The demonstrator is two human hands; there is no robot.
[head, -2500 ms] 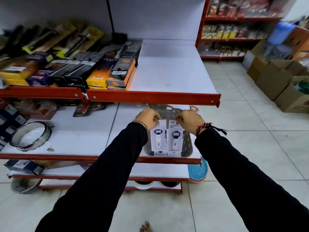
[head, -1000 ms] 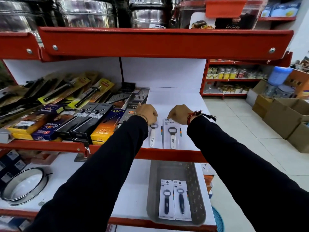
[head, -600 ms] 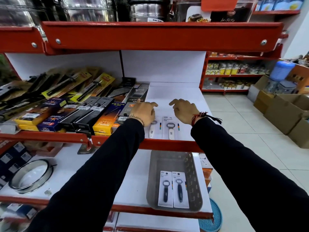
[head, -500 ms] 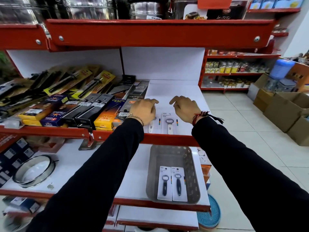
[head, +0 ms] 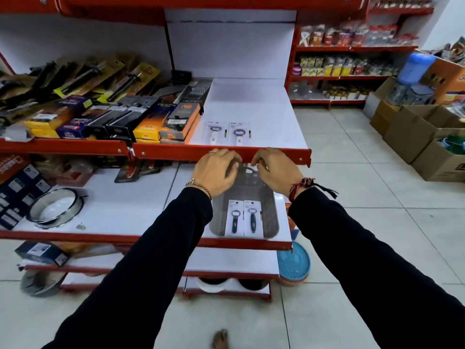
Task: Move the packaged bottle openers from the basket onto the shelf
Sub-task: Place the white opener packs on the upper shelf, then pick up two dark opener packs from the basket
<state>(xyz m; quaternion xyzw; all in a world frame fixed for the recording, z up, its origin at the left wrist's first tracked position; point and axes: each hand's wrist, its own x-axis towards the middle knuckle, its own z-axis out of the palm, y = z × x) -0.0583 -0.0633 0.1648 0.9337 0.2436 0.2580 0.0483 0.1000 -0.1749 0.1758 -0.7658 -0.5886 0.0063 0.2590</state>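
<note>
The fingers (head: 232,159) of the left hand (head: 216,172) and right hand (head: 275,170) hang loosely curled and empty, in front of the shelf (head: 271,117) lip, above the basket (head: 273,197); two white-handled openers (head: 225,133) lie on the shelf; two dark-handled openers (head: 244,217) wait in the basket; judging by this, the next move is a reach down, one pack per hand.

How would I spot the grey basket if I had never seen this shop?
Find the red-edged shelving unit in front of the person. On the white shelf board below the one holding the two white-handled openers, the grey basket sits at the right end, beneath the hands. It alone is perforated, and holds two dark-handled packaged openers.
</note>
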